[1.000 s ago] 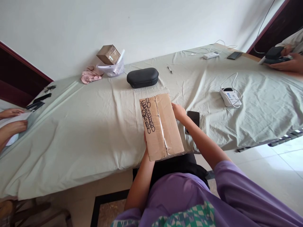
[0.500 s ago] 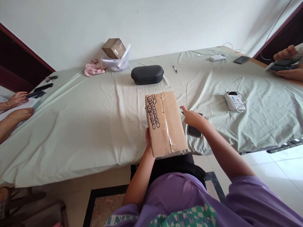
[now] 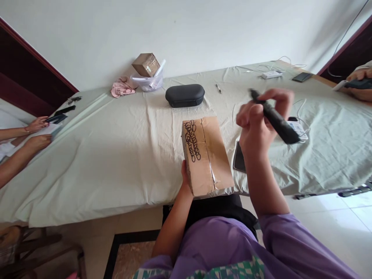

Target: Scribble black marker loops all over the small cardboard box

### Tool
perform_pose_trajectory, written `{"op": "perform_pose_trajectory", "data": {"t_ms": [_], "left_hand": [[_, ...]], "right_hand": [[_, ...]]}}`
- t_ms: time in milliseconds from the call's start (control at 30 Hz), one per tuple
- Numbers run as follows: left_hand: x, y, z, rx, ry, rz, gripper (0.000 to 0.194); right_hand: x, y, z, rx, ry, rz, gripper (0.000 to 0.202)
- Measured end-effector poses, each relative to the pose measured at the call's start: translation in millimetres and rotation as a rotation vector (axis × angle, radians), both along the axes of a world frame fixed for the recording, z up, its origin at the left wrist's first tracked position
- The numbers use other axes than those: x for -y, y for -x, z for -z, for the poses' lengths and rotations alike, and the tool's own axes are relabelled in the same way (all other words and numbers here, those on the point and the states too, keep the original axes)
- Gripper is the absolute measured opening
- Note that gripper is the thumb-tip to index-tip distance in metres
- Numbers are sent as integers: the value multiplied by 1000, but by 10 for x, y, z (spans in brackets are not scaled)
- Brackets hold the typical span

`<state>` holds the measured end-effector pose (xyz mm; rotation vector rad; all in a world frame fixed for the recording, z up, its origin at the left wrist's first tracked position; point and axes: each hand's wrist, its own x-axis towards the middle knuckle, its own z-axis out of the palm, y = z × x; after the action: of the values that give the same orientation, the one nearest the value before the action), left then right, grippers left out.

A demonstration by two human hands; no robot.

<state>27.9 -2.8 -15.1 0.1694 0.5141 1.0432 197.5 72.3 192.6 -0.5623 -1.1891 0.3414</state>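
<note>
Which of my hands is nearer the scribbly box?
Left. Your left hand is against the box at its left side; your right hand is apart, to its right, holding a black marker.

Black case (image 3: 185, 95) on draped worktop (image 3: 116, 155); pink cloth (image 3: 123, 87) beside clear tub (image 3: 151, 83); small carton (image 3: 146, 65) atop tub; pen (image 3: 218, 88) lying right of case.

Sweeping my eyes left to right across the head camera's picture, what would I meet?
First co-worker's hands, pink cloth, clear tub, wearer's left hand, scribbled cardboard box, wearer's right hand gripping a black marker, second co-worker's hands.
</note>
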Motion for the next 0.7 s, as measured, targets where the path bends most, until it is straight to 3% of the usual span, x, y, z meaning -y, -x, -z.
{"op": "perform_pose_trajectory", "data": {"t_ms": [100, 200, 300, 500, 700], "left_hand": [[-9, -26, -99, 4, 104, -45, 80], [-37, -57, -154, -20, 161, -94, 71], [-71, -74, -143, -31, 173, -169, 60], [-97, -66, -55, -15, 122, -192, 49], [-111, -45, 17, -13, 87, -200, 50]], "right_hand": [[-13, 190, -80, 128, 167, -228, 46], [-40, 319, -87, 248, 360, -411, 26], [-73, 368, -1, 322, 406, -395, 11], [-139, 304, 210, 315, 396, -476, 7], [-173, 289, 258, 318, 363, -449, 11]]}}
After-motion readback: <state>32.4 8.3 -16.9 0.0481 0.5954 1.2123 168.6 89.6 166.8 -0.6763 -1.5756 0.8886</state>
